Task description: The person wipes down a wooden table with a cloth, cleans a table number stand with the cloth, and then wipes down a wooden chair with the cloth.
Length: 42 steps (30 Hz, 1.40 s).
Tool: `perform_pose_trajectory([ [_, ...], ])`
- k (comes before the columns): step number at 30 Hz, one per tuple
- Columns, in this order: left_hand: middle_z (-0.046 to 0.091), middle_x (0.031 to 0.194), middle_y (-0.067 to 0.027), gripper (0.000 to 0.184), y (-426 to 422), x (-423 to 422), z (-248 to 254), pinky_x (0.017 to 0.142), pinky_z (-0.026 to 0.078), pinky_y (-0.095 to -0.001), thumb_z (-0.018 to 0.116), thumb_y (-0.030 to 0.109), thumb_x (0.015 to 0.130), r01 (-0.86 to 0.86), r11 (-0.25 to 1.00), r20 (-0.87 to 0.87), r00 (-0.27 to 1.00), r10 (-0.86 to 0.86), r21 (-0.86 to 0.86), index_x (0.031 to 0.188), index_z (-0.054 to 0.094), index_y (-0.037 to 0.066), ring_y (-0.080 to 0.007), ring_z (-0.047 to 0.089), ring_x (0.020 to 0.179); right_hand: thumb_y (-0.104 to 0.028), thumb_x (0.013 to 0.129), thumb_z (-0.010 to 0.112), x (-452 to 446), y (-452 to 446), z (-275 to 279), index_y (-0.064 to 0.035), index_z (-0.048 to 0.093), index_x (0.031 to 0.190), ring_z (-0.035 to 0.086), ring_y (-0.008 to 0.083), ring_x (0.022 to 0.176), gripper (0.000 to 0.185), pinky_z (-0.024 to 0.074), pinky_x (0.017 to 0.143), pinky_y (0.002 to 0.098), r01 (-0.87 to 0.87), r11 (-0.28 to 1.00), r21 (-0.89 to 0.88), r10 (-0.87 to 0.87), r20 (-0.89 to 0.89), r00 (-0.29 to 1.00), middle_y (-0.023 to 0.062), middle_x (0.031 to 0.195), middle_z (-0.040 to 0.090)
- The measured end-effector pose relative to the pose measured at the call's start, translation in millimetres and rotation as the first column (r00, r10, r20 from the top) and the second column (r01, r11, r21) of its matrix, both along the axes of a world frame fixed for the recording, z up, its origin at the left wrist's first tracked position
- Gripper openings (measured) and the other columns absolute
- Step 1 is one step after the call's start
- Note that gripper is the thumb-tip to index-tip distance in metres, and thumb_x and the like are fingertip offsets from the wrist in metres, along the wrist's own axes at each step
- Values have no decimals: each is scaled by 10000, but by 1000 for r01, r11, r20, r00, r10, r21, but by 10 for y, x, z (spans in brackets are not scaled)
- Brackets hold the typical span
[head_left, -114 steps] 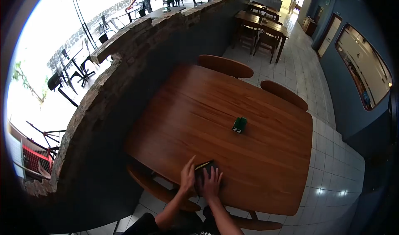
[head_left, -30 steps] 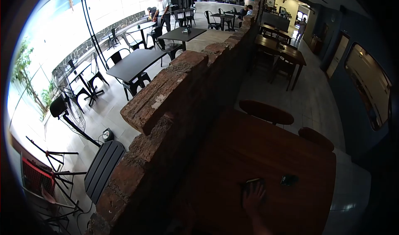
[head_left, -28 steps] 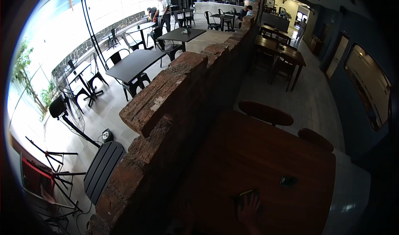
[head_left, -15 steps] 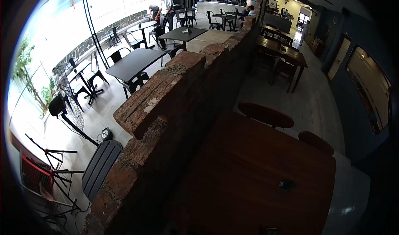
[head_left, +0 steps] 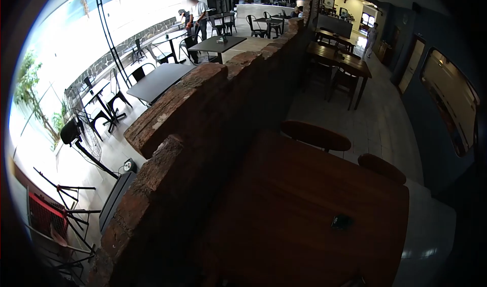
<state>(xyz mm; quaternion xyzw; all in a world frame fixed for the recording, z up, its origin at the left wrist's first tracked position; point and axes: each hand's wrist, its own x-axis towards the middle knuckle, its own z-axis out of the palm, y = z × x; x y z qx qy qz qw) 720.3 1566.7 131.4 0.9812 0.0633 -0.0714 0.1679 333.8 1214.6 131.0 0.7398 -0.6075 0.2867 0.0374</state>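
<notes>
Neither my left hand nor my right hand shows in the head view. Nearest to me is a brown wooden table point(head_left: 304, 185), dimly lit. A small dark object point(head_left: 342, 221), perhaps a dish, lies on it; its kind is hard to make out in the shadow. Something dark and thin is cut off by the bottom edge of the view.
A rough brick half-wall point(head_left: 172, 104) runs along the table's left. Two rounded chair backs point(head_left: 317, 136) stand at its far side. Beyond the wall are grey tables point(head_left: 218, 43), metal chairs, a pedestal fan point(head_left: 71, 131) and a standing person point(head_left: 198, 18).
My view has shifted slightly, so the brick wall sits further left and hides more of the nearest grey table. The dark object on the wooden table appears a little further left.
</notes>
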Motion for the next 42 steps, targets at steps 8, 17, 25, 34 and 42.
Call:
perform_pose_trajectory([
  [8, 373, 1464, -191, 598, 30, 26, -39, 1093, 305, -458, 345, 452, 1010, 30, 999, 150, 988, -36, 46, 1421, 385, 21, -350, 384, 1311, -448, 980, 437, -535, -860, 128, -164, 562, 1257, 509, 357, 1147, 416, 391, 956, 509, 196, 957, -212, -270, -418, 868, 140, 1277, 547],
  [17, 351, 1481, -193, 639, -529, -392, 143, 1101, 294, -454, 344, 487, 1004, -125, 971, 249, 966, 72, 205, 1441, 356, 19, -356, 370, 1323, -441, 994, 389, -1242, -2331, -234, -166, 390, 1438, 303, 316, 1379, 522, 201, 1136, 533, 387, 876, 288, -206, -504, 839, 111, 1521, 301],
  [25, 169, 1572, -145, 751, -1447, -1434, -207, 1169, 134, -457, 278, 593, 982, -271, 951, 118, 960, 255, 148, 1512, 198, 68, -313, 169, 1440, -449, 987, 349, -1761, -763, 254, -104, 327, 1464, 170, 374, 1427, 589, 88, 1152, 562, -2, 828, 560, 208, -304, 930, 176, 1541, 217],
  [34, 205, 1546, -187, 829, -1984, -1749, 222, 1173, 122, -481, 238, 672, 944, -206, 828, -94, 951, 296, 522, 1508, 200, 66, -354, 204, 1421, -427, 1004, 328, -1470, -1519, -111, -107, 275, 1483, 88, 381, 1443, 578, 61, 1158, 552, 469, 749, 467, -326, -357, 875, 183, 1561, 137],
  [42, 291, 1502, -214, 734, -1891, -1722, -22, 1167, 170, -494, 354, 583, 964, -288, 868, 127, 958, 258, 405, 1480, 281, 66, -372, 264, 1387, -411, 966, 417, -403, -409, 227, -111, 419, 1419, 204, 441, 1398, 543, 99, 1117, 642, -452, 760, 467, 524, -29, 851, 234, 1514, 244],
])
